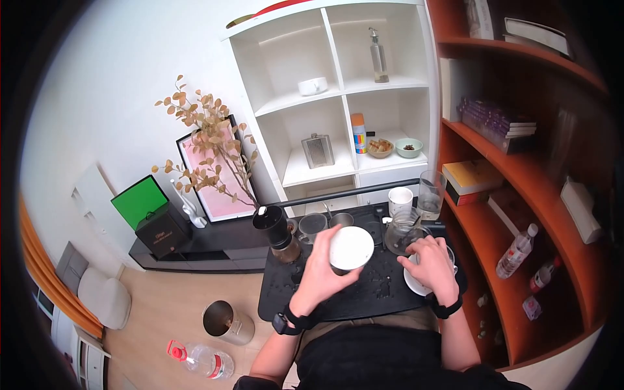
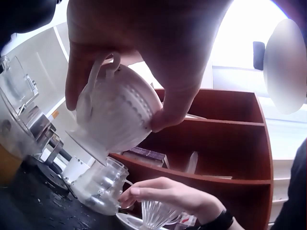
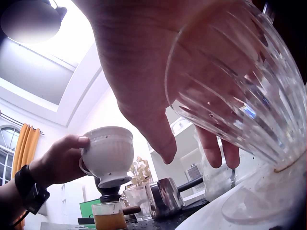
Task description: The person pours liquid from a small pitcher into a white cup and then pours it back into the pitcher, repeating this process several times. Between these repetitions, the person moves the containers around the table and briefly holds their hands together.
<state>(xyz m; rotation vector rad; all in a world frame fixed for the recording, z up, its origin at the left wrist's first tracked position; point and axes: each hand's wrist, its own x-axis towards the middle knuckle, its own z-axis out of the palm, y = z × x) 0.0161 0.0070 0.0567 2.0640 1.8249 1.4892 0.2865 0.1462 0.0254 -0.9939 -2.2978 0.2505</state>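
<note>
In my left hand (image 1: pixel 323 263) is a white footed cup (image 1: pixel 351 247) with a side handle and ribbed, beaded wall. Thumb and fingers grip it near the rim, above the black table. Its foot points down in the right wrist view (image 3: pixel 109 153). My right hand (image 1: pixel 431 265) hovers at the table's right, fingers spread and loosely bent, nothing visible between them. Its fingertips are right by a glass server (image 2: pixel 101 187). Below that hand a clear ribbed glass (image 3: pixel 240 91) stands on a white saucer (image 1: pixel 416 283), partly hidden by the hand in the head view.
On the black table (image 1: pixel 364 292), wet with drops, stand a coffee grinder (image 1: pixel 283 240), a metal pitcher (image 3: pixel 164 197), a paper cup (image 1: pixel 400 200) and a tall glass (image 1: pixel 430 194). A wooden bookshelf (image 1: pixel 513 170) rises at right. A metal bin (image 1: pixel 242 328) and large bottle (image 1: pixel 211 363) are on the floor.
</note>
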